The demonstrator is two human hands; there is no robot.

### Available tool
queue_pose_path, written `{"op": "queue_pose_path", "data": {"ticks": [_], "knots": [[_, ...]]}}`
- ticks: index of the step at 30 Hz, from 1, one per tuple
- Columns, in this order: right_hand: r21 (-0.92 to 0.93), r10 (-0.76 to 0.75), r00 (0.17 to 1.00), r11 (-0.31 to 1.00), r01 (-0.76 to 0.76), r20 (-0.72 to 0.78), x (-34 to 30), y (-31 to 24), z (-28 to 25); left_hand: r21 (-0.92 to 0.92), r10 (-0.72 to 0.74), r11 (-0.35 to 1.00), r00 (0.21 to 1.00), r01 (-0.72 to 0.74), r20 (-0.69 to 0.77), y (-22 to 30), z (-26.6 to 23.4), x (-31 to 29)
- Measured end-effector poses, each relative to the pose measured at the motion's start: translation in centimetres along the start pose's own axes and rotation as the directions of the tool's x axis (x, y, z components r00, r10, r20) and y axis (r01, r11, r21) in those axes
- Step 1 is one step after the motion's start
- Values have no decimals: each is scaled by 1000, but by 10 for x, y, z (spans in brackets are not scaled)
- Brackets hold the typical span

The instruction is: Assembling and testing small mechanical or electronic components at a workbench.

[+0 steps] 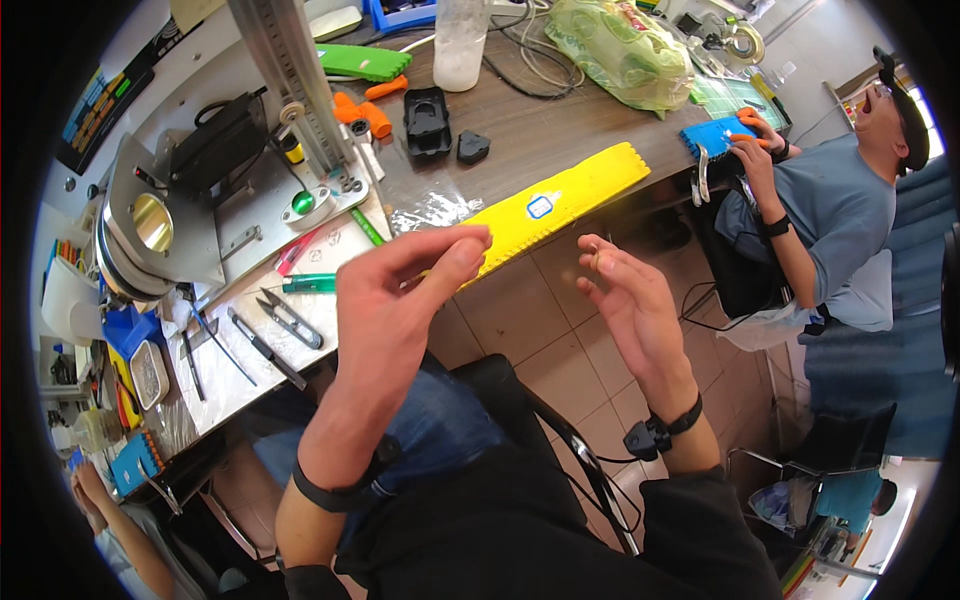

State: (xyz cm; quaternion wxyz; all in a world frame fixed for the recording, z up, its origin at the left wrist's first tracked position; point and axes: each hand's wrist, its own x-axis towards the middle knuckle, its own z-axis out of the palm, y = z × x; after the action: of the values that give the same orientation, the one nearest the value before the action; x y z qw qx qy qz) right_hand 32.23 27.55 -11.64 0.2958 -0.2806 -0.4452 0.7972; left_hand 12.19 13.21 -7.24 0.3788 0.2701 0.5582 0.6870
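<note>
Left hand [400, 300] raised off bench's near edge, thumb and fingertips pressed together, maybe pinching something tiny; can't tell what. Right hand [630, 310] beside it, apart, fingers loosely spread, small yellowish bit at fingertips, unclear. Yellow toothed plastic strip [560, 198] lies just beyond both hands, long axis along bench edge, rising rightward; near end hidden behind left fingers. Left hand nearer.

A grey metal column [290, 75] rises at the bench's back; a pale plastic bottle [462, 42] and green bag [617, 52] stand beyond two black parts [428, 122]; small snips [290, 317] lie near; a seated co-worker [835, 215] handles a blue piece [712, 137].
</note>
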Motion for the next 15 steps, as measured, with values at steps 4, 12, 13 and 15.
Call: {"op": "queue_pose_path", "data": {"ticks": [4, 12, 13, 15], "knots": [[43, 87, 990, 996, -82, -115, 24, 22, -36, 237, -31, 971, 989, -4, 146, -11, 27, 48], [-54, 47, 998, 997, -50, -51, 51, 40, -32, 650, -106, 758, 993, 52, 45, -69, 53, 98], [-69, 39, 998, 997, -42, -39, 53, 41, -34, 651, -111, 758, 993, 53, 48, -69, 54, 99], [-71, 45, 998, 996, -48, -44, 56, 42, -38, 719, -67, 695, 996, 2, 62, -67, 54, 99]]}}
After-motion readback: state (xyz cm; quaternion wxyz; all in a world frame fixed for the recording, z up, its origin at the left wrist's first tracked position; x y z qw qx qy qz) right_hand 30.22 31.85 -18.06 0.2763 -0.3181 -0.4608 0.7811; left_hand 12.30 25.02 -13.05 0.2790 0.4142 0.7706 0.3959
